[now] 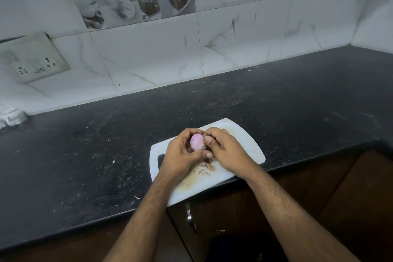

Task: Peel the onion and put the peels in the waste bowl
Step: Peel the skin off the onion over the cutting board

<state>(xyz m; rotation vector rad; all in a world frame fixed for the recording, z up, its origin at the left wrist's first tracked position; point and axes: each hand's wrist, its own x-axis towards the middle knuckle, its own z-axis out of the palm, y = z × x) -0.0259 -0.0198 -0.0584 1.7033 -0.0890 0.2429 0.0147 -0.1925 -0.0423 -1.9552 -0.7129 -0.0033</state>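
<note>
Fingers of left hand [180, 153] and right hand [225, 149] wrap tight around the small pink peeled onion [196, 142], hiding its sides, above the white plastic cutting board [244, 140] poking over the black counter [85, 155] edge.

the onion [196, 141] is pale pink, its peels [205, 166] brownish on a white, brown-stained board [244, 140]. the counter [85, 144] is speckled black; the wall tiles [148, 53] are white marble with grey veins.
</note>
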